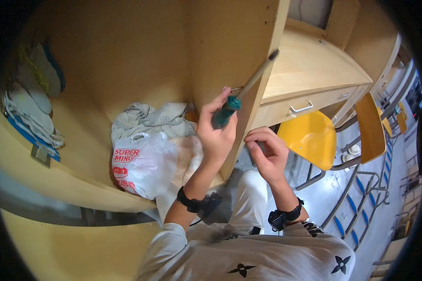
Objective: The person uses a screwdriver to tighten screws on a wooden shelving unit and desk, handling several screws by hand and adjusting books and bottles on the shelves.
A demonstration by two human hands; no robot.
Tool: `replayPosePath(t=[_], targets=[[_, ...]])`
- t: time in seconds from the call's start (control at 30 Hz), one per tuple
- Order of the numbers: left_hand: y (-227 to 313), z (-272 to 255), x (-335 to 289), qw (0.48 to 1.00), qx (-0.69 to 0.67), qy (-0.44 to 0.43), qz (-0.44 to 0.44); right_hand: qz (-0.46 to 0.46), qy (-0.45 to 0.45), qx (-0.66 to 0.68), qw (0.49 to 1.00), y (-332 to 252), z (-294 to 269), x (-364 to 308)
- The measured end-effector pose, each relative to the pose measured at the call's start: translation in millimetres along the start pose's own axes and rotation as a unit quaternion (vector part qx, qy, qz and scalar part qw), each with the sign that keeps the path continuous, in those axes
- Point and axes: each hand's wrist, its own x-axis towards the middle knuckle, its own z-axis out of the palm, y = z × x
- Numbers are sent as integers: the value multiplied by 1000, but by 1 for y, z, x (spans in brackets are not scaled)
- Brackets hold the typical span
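Observation:
My left hand (215, 133) is wrapped round the green handle of a screwdriver (255, 77). Its long shaft slants up to the right, and the dark tip overlaps the edge of the wooden side panel (229, 56) in view. Beside my left fingertips a small thin metal piece (237, 88) shows against that panel; its kind is too small to tell. My right hand (271, 157) is a little lower and to the right, its fingers curled and thumb pressed in. A dark bit shows between those fingers, but I cannot make out what it is.
Inside the open wooden cabinet lie a white plastic bag (147, 164) and crumpled grey cloth (150, 117). Gloves (33, 112) and insoles (54, 70) are on the cabinet door at left. To the right stand a desk (309, 65) with drawers and a yellow chair (309, 140).

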Motion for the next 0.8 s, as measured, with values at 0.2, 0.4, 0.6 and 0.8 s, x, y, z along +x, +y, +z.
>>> replayPosePath(t=[0.2, 0.4, 0.6, 0.8], targets=[[-10, -3, -1, 993, 53, -74, 81, -11, 7, -2, 1000, 4, 0, -1], [8, -2, 4, 975, 150, -142, 80, 223, 155, 294, 916, 33, -19, 37], [8, -8, 13, 962, 181, -174, 108, 218, 91, 265, 935, 29, -23, 59], [7, -17, 18, 950, 198, -213, 114, 194, 129, 354, 906, 39, -17, 59]])
